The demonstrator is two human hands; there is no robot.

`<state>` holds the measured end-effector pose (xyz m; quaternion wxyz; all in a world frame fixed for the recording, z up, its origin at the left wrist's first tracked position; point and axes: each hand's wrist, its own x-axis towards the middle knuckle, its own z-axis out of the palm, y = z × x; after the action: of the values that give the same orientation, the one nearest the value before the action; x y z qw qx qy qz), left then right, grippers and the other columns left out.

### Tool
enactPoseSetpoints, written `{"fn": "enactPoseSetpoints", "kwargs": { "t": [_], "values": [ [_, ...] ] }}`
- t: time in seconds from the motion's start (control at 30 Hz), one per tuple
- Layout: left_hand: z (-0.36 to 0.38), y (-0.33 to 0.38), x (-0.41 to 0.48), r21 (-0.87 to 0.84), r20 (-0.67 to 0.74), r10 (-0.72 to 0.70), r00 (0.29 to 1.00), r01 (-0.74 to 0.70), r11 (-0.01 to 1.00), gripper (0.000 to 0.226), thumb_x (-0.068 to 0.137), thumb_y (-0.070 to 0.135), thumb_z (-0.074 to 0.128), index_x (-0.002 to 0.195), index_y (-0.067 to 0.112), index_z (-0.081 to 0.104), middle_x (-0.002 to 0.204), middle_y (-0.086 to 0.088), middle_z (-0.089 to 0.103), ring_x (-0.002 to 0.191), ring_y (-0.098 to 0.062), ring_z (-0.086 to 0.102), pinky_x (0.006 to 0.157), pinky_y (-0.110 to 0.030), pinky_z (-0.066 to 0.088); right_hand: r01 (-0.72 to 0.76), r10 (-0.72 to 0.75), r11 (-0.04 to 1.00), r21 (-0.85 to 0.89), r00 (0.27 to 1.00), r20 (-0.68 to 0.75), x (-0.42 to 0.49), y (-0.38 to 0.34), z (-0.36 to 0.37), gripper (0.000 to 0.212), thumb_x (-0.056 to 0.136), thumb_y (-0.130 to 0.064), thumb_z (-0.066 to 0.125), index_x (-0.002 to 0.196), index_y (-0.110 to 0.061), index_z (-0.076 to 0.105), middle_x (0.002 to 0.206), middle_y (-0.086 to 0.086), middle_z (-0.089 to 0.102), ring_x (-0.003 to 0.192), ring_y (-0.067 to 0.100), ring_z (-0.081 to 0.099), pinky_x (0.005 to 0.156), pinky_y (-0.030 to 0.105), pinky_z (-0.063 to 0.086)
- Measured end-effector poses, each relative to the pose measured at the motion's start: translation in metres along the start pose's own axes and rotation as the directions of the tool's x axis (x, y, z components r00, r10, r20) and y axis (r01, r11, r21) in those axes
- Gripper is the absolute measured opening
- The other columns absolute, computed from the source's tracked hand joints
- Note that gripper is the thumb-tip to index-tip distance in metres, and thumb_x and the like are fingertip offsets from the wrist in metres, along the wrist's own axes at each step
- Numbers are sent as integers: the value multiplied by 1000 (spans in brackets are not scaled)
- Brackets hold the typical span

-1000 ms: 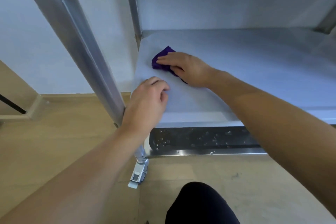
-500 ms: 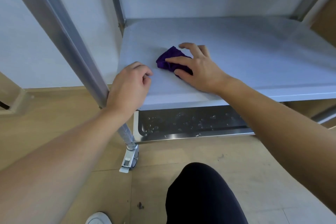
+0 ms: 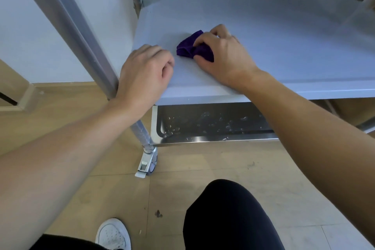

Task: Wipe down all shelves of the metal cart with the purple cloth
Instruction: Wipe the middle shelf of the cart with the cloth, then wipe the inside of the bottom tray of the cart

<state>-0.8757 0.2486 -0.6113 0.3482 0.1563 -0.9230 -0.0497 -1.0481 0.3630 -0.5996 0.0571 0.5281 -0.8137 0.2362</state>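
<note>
Cloth (image 3: pixel 191 48): purple, bunched into a wad on the middle shelf (image 3: pixel 284 50), near its left front corner.
Right hand (image 3: pixel 223 57): fingers curled over the cloth, pinning it to the shelf, thumb along its near edge.
Left hand (image 3: pixel 145 73): loosely curled, holding nothing, resting on the shelf's front left corner just beside the post (image 3: pixel 81 36).
Handling: soft, light and limp, I'd say; it folds on itself, so a flat palm pressing from above should steer it better than a pinch at one edge. The shelf looks smooth, so it should slide easily.
Bottom shelf (image 3: pixel 213 126): beaded with water drops, apparently not yet wiped dry.
Hidden: about half the cloth sits under the fingers; the bottom shelf's back is covered by the shelf above, and the top shelf is out of view.
Hard to make out: whether the middle shelf is wet or dry.
</note>
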Motion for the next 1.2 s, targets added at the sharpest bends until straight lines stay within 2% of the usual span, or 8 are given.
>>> {"fn": "enactPoseSetpoints", "kwargs": {
  "t": [0.17, 0.3, 0.5, 0.6, 0.77, 0.97, 1.07, 1.2],
  "values": [
    [-18, 4, -6, 55, -30, 273, 961, -271, 961, 19, 83, -3, 48, 73, 5, 63, 76, -7, 66, 73, -32, 58, 66, -39, 43, 51, -29, 986, 157, 989, -143, -24, -10, -6, 29, 83, -30, 61, 111, -20, 64, 113, 7, 51, 91, 27, 57, 78, 40, 52],
    [-38, 10, -23, 55, -11, 463, 887, -461, 886, 22, 81, -10, 46, 69, 2, 60, 73, -12, 64, 63, -32, 55, 56, -43, 45, 121, -61, 954, 275, 974, -217, -59, -23, -17, 28, 86, -27, 61, 112, -19, 65, 112, 4, 51, 93, 12, 54, 80, 18, 46],
    [-41, 7, -94, 11, 281, 529, 801, -554, 833, 27, 88, -1, 44, 64, 5, 57, 67, -9, 59, 53, -28, 50, 45, -36, 41, 229, -163, 925, 303, 960, -228, -119, -37, -12, 24, 88, -23, 65, 111, -16, 68, 115, 8, 53, 85, 17, 54, 77, 27, 47],
    [-26, -6, -125, 37, 454, 489, 744, -564, 825, 28, 89, 5, 38, 67, 7, 56, 67, -7, 55, 55, -27, 51, 43, -33, 40, 284, -242, 916, 282, 954, -177, -146, -35, 7, 24, 88, -23, 66, 111, -15, 68, 114, 10, 54, 87, 11, 51, 82, 26, 46],
    [13, -27, -155, 32, 618, 319, 719, -428, 903, 17, 86, 11, 48, 88, 6, 64, 86, -7, 65, 74, -29, 64, 46, -37, 52, 256, -254, 927, 273, 966, -45, -158, -13, 70, 26, 89, -24, 64, 113, -15, 67, 115, 10, 53, 97, 24, 56, 88, 33, 48],
    [68, -38, -176, 110, 671, 210, 711, -375, 920, 24, 82, 16, 58, 103, 8, 66, 106, -3, 64, 93, -21, 65, 51, -29, 47, 93, -107, 966, 241, 993, 44, -129, 8, 154, 29, 89, -27, 63, 115, -16, 66, 116, 10, 52, 103, 29, 55, 89, 40, 50],
    [84, -41, -190, 178, 705, 105, 701, -318, 931, 36, 81, 18, 59, 113, 4, 63, 116, -7, 60, 103, -22, 62, 60, -34, 56, 107, -120, 975, 192, 991, 57, -114, -2, 186, 30, 90, -29, 59, 117, -16, 63, 118, 11, 52, 103, 32, 53, 87, 45, 50],
    [92, -45, -196, 186, 705, 64, 706, -271, 945, 41, 79, 17, 59, 116, -1, 59, 112, -10, 56, 96, -24, 60, 62, -40, 56, 160, -167, 985, 64, 979, 118, -109, -12, 223, 31, 96, -33, 50, 122, -19, 60, 121, 9, 52, 102, 31, 49, 85, 46, 49]
  ]
}}
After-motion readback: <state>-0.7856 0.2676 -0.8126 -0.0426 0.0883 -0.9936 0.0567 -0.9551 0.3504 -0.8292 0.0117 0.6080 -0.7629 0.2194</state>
